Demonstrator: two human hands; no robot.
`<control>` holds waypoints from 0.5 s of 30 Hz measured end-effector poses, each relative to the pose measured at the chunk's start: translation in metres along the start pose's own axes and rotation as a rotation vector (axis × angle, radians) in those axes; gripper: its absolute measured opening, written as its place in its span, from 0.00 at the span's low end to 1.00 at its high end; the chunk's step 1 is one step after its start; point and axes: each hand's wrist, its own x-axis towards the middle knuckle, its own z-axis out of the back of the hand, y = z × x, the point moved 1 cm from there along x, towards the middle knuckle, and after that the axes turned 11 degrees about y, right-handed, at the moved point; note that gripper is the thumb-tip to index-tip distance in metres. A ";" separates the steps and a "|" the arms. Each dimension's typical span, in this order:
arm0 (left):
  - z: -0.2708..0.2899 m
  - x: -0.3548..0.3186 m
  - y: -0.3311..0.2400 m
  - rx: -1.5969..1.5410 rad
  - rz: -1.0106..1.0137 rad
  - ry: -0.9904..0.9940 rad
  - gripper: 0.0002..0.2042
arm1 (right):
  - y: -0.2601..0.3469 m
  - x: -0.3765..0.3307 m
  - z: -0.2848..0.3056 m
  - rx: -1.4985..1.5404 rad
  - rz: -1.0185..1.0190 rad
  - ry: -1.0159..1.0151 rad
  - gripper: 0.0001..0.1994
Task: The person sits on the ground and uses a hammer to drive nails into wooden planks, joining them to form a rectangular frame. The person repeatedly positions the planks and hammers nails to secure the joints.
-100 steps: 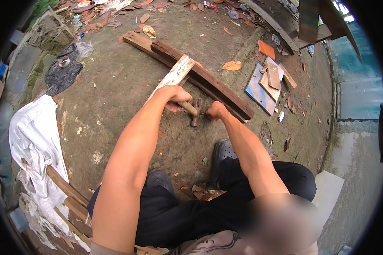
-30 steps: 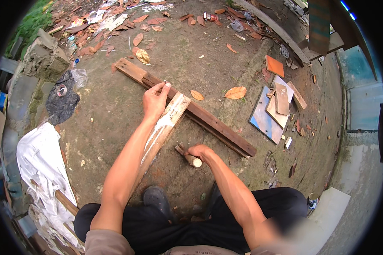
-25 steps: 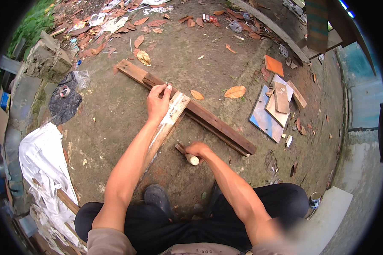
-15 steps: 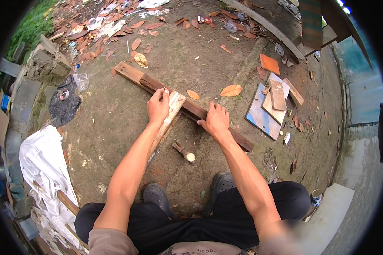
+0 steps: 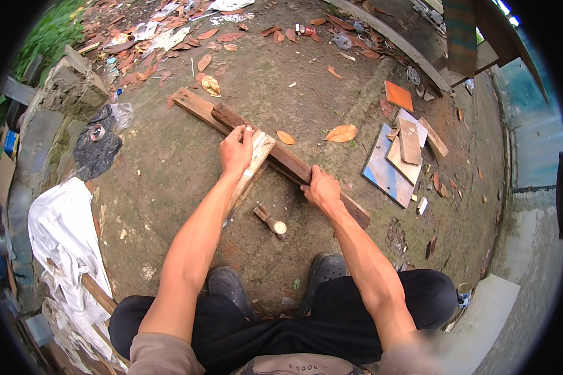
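Note:
A dark brown wooden beam (image 5: 288, 164) lies slantwise over the ground in front of me, beside the end of a paler plank (image 5: 256, 156) that runs back toward my feet. Over that joint, my left hand (image 5: 235, 153) rests with thumb and fingers pinched; a tiny pale spot shows at the fingertips, too small to name. My right hand (image 5: 323, 187) grips the dark beam toward its near right end, fingers wrapped over the edge. Another brown board (image 5: 194, 105) extends to the far left under the beam. Between my arms and shoes sits what looks like a hammer (image 5: 271, 221), its pale round end facing up.
To the right lie a blue-and-white board (image 5: 381, 169) with wood offcuts (image 5: 410, 140) on it, and an orange tile (image 5: 398, 95). At left are a black plastic bag (image 5: 97, 147), a white sheet (image 5: 65, 225) and broken blockwork (image 5: 72, 87). Dry leaves and litter cover the far ground.
My right hand's fingers, earlier spread over the top of the beam, are now curled around it. The beam's right end has shifted slightly. My left hand keeps its pinch at the joint.

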 end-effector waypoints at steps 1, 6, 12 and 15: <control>0.000 0.000 0.001 -0.008 0.010 0.012 0.16 | -0.001 0.001 0.001 0.017 0.012 0.018 0.26; 0.002 0.000 0.006 -0.003 0.004 0.037 0.15 | -0.006 0.005 0.007 0.071 0.076 0.068 0.25; 0.002 -0.004 0.005 -0.002 -0.009 0.026 0.15 | -0.012 0.005 0.016 0.085 0.125 0.109 0.24; 0.004 -0.002 0.011 0.011 -0.015 0.011 0.15 | -0.012 0.004 0.024 0.085 0.192 0.120 0.24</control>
